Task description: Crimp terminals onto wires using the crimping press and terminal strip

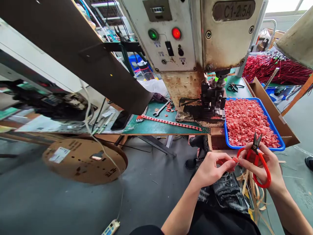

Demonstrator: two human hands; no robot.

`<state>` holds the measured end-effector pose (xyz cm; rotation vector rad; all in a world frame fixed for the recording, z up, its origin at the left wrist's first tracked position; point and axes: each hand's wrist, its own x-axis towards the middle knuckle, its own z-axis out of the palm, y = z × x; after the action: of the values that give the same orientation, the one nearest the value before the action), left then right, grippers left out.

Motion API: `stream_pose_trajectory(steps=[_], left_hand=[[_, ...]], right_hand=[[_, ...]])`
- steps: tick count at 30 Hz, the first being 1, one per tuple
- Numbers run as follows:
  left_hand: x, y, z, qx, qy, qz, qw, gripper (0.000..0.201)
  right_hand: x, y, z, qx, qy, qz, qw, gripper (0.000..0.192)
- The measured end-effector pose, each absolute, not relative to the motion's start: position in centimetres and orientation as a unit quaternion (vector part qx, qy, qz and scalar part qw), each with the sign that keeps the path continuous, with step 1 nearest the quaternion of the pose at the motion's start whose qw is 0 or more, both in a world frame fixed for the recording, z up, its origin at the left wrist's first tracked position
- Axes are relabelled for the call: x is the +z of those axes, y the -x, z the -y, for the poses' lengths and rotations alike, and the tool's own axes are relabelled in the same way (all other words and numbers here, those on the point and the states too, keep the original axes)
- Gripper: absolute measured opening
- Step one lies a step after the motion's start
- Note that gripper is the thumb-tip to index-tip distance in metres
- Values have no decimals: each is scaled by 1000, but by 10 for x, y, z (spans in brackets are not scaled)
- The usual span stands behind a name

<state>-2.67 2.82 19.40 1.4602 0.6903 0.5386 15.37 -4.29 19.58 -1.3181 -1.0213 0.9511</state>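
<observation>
My left hand (212, 168) is closed in a pinch on a small red plastic piece (235, 160), held above my lap. My right hand (272, 164) is wrapped around red-handled scissors (262, 169) whose dark blades point up and away from me. The thumb and fingertips of that hand meet my left fingertips at the red piece. A thin pale strand hangs below them. Just beyond both hands stands a blue tray (276, 132) heaped with small pinkish-red pieces (246, 120).
A press machine (181, 85) with lit green and red buttons stands on the green bench (137, 128). On the bench lie a strip of red pieces (171, 123), a wrench (161, 108) and pliers (235, 87). A cardboard reel (83, 160) is lower left; tan strips (255, 192) hang beside my legs.
</observation>
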Motion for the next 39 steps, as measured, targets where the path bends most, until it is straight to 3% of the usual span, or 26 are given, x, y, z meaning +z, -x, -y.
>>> stream_pose_trajectory(steps=[7,17,30,35,39], left_hand=[[210,28,-24,257,-731,-325,541,26],[203,26,-14,348,-637,-333,602,31],[197,20,-3,417,-553,-342,635,44],[192,21,-5,419,-536,-348,645,50],[192,34,-21,395,-544,-324,665,57]], right_hand=[[201,-153,41,409,563,445,564,40],[198,-127,43,289,558,400,667,34],[197,-113,38,281,546,344,710,36],[197,-116,35,306,544,353,697,37],[203,-130,24,397,534,406,626,39]])
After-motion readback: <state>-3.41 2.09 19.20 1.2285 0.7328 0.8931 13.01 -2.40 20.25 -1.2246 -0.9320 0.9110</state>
